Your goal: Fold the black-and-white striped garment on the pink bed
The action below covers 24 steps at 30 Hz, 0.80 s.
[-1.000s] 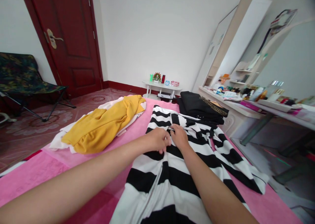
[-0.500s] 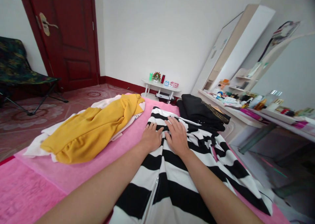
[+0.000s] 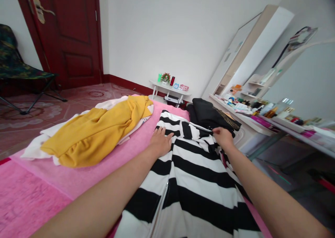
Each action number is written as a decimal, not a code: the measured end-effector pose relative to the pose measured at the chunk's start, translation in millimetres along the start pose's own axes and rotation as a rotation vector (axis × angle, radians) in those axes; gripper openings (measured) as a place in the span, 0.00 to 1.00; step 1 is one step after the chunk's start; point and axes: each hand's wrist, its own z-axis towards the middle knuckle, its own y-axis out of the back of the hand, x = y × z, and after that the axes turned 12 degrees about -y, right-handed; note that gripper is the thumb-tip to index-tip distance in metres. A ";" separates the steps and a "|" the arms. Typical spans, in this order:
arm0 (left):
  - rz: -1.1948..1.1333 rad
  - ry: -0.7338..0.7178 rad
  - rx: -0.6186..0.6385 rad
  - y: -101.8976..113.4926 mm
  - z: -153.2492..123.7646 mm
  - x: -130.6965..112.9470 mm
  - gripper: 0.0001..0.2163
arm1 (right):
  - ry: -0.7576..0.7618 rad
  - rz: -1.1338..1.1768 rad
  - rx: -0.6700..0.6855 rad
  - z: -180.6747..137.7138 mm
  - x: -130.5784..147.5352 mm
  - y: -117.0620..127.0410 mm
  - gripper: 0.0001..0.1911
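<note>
**Both hands on the striped garment**

While you leaned over the pink bed cover (image 3: 31, 203), the largest thing on it was the black-and-white striped garment (image 3: 199, 182), spread flat from the near edge up toward the far end of the bed, right of the middle. To its left, well apart across bare pink, lay the yellow garment (image 3: 94, 131), bunched on top of a white garment (image 3: 34, 147). Just beyond the striped cloth's far right corner sat a folded black garment (image 3: 209, 114), touching or nearly touching it. Past the bed stood a small white side table (image 3: 170, 90) against the wall, a dark red door (image 3: 70, 36) on the left, and a cluttered dressing table (image 3: 251, 117) on the right.

Your left hand (image 3: 160, 143) rested palm down on the striped garment's far left part, fingers (image 3: 161, 131) stretched out flat and slightly spread, gripping nothing. Your right hand (image 3: 223, 136) sat at the garment's far right edge, close to the black garment; its fingers curled in at the striped cloth, but whether they pinched the fabric could not be told.
</note>
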 end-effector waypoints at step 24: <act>-0.014 -0.010 0.018 1.9 -1.3 1.1 0.21 | 0.264 0.340 0.660 -66.3 -7.4 -0.3 0.23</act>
